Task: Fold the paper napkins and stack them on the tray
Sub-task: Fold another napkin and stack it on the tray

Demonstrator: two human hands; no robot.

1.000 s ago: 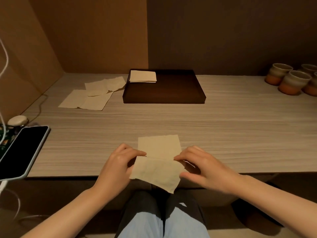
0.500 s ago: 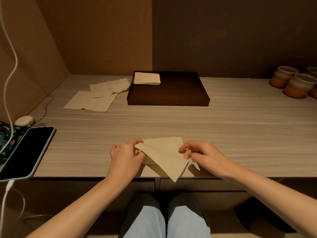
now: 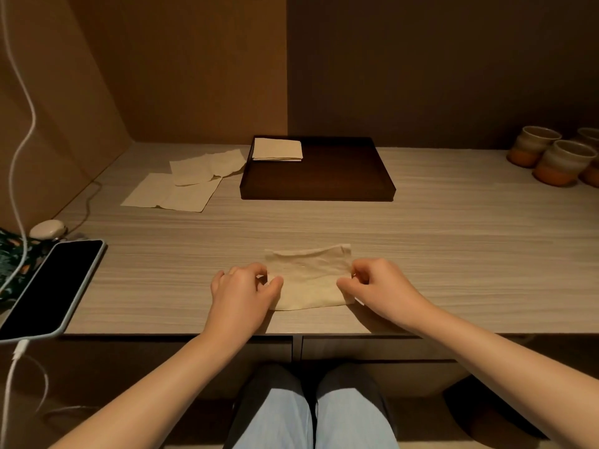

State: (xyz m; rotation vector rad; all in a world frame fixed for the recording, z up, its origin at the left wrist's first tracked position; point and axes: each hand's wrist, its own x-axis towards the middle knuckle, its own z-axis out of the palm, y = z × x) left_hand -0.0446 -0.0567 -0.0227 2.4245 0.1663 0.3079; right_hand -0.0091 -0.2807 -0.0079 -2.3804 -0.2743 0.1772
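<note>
A cream paper napkin (image 3: 309,278) lies folded over on the table near its front edge. My left hand (image 3: 243,291) pinches its left edge between thumb and fingers. At the napkin's right edge, my right hand (image 3: 377,288) pinches it too. A dark brown tray (image 3: 343,179) stands at the back middle of the table, with a small stack of folded napkins (image 3: 277,149) in its far left corner. Several unfolded napkins (image 3: 186,181) lie spread on the table left of the tray.
A phone (image 3: 48,286) on a white cable lies at the table's left front, with a small white case (image 3: 48,228) behind it. Several ceramic cups (image 3: 559,160) stand at the back right. Walls enclose the table at the back and left.
The napkin's near half, which hung over the table's front edge, has been brought up and laid over the far half. Both hands moved forward with it onto the table.
</note>
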